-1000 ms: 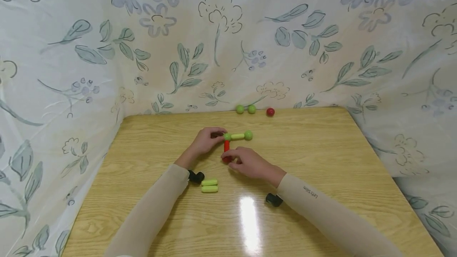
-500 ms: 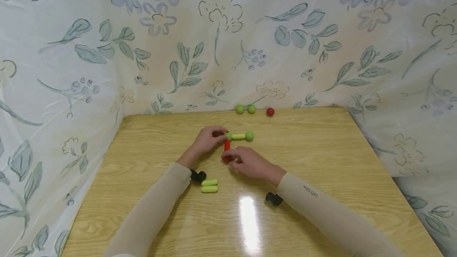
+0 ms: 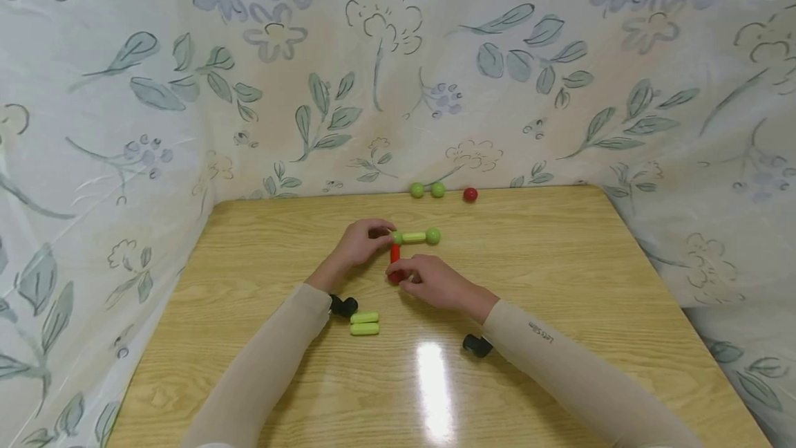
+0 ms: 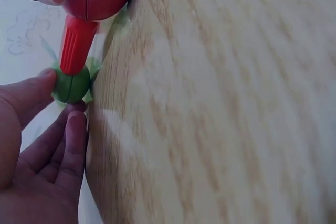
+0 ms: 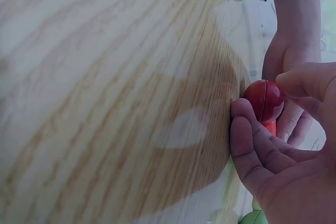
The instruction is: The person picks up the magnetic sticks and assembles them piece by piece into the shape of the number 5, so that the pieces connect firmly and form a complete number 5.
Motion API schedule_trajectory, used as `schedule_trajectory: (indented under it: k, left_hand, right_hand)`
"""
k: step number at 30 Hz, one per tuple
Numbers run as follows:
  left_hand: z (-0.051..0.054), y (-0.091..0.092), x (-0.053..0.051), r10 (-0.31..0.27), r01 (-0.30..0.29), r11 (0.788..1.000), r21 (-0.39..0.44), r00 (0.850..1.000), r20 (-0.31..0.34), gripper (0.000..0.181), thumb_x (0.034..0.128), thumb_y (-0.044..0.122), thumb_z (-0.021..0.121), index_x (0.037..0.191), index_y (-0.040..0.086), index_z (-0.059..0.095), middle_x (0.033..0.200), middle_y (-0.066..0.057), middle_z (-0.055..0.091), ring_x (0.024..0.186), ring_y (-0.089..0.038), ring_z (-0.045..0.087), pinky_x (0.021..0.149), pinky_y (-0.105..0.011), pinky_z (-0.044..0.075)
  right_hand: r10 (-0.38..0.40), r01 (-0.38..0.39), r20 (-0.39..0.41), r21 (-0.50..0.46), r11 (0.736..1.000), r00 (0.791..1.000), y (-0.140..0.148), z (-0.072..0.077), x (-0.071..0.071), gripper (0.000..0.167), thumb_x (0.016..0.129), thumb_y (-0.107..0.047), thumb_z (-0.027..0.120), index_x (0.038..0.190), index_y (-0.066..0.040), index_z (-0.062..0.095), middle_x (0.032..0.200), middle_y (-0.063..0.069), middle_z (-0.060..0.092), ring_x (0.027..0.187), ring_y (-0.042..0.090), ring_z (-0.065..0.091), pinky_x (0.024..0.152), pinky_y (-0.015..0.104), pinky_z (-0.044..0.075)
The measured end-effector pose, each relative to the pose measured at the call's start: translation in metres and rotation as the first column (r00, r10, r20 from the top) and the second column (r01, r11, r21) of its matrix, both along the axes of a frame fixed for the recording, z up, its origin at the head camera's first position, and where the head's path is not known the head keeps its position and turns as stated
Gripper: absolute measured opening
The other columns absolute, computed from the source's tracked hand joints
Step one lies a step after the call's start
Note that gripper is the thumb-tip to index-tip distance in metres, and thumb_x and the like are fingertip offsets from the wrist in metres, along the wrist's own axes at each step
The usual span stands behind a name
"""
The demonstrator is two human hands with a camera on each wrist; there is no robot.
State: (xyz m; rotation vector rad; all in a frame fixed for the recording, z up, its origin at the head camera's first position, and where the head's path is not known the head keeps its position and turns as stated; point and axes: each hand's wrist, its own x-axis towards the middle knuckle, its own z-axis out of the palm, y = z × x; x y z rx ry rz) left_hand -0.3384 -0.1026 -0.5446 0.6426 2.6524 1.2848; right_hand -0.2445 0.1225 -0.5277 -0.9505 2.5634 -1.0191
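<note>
At one table (image 3: pixel 528 261) there are four green balls (image 3: pixel 432 236), two far and two nearer; two red balls (image 3: pixel 470 195), one far and one nearer; three yellow-green rods (image 3: pixel 364 329); one red rod (image 3: pixel 395 253); two hands (image 3: pixel 432 281); two sleeves (image 3: pixel 560 361); and two black wrist-worn devices (image 3: pixel 477 346).

Grn ball (image 4: pixel 71 87), seamed, pinched btw L hand (image 3: pixel 362 244) thumb & fingers. Ridged red rod (image 4: pixel 77 45) runs from it to glossy red ball (image 5: pixel 258 98) in R hand (image 3: pixel 437 282) fingertips. Lime rod (image 3: pixel 413 237), approx. square to red, extends rt of L hand; 2nd grn ball (image 3: pixel 432 236) at its end, beyond R hand.
</note>
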Motion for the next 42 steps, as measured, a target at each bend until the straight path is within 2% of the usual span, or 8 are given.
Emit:
schedule_trajectory:
  k: [11, 22, 32, 36, 42]
  left_hand:
    - [0.0011, -0.0016, -0.0006, -0.008, 0.008, 1.0, 0.008, 1.0, 0.006, 0.028, 0.1052, 0.024, 0.076, 0.13, 0.011, 0.079, 0.124, -0.005, 0.078, 0.117, -0.024, 0.071, 0.107, -0.045, 0.053]
    - [0.0001, -0.0019, -0.0011, -0.002, 0.001, 1.0, 0.018, 1.0, 0.015, 0.027, 0.1052, 0.024, 0.076, 0.13, 0.012, 0.079, 0.122, -0.005, 0.078, 0.114, -0.024, 0.07, 0.106, -0.044, 0.053]
    - [-0.0008, -0.0026, -0.0012, -0.004, 0.004, 1.0, 0.025, 1.0, 0.009, 0.027, 0.1047, 0.023, 0.076, 0.13, 0.012, 0.079, 0.123, -0.005, 0.078, 0.115, -0.024, 0.07, 0.106, -0.045, 0.053]
    - [-0.0016, -0.0031, -0.0005, -0.004, 0.004, 0.999, 0.036, 1.0, 0.016, 0.028, 0.1051, 0.023, 0.076, 0.131, 0.012, 0.078, 0.122, -0.006, 0.077, 0.114, -0.024, 0.071, 0.105, -0.046, 0.054]
    - [-0.0017, -0.0034, 0.0015, 0.002, -0.003, 0.998, 0.058, 1.0, 0.022, 0.037, 0.1053, 0.021, 0.076, 0.14, 0.01, 0.072, 0.12, -0.008, 0.077, 0.11, -0.025, 0.072, 0.101, -0.045, 0.056]
  right_hand:
    - [-0.018, 0.018, -0.011, 0.02, 1.0, 1.0, 0.0, -0.0014, -0.0008, 0.034, 0.105, -0.006, 0.07, 0.137, -0.015, 0.072, 0.124, -0.001, 0.073, 0.093, 0.015, 0.061, 0.082, 0.034, 0.054]
    - [-0.032, 0.032, -0.009, 0.043, 0.999, 0.999, -0.0004, -0.0022, -0.0003, 0.035, 0.105, -0.008, 0.07, 0.139, -0.018, 0.072, 0.12, -0.003, 0.07, 0.093, 0.016, 0.058, 0.082, 0.035, 0.053]
    - [-0.031, 0.031, -0.001, 0.031, 0.999, 1.0, 0.0005, -0.0006, 0.0006, 0.037, 0.105, -0.006, 0.068, 0.14, -0.017, 0.072, 0.12, -0.001, 0.07, 0.089, 0.015, 0.058, 0.079, 0.034, 0.053]
    - [-0.036, 0.036, 0.029, 0.015, 0.999, 0.999, 0.0009, 0.0018, 0.0013, 0.041, 0.105, -0.005, 0.068, 0.145, -0.015, 0.069, 0.122, 0.001, 0.072, 0.083, 0.013, 0.062, 0.073, 0.032, 0.054]
    - [-0.081, 0.084, 0.129, -0.025, 0.996, 0.988, 0.0063, 0.0071, 0.0046, 0.049, 0.106, -0.009, 0.068, 0.154, -0.016, 0.06, 0.118, 0.007, 0.071, 0.079, 0.014, 0.069, 0.064, 0.033, 0.056]
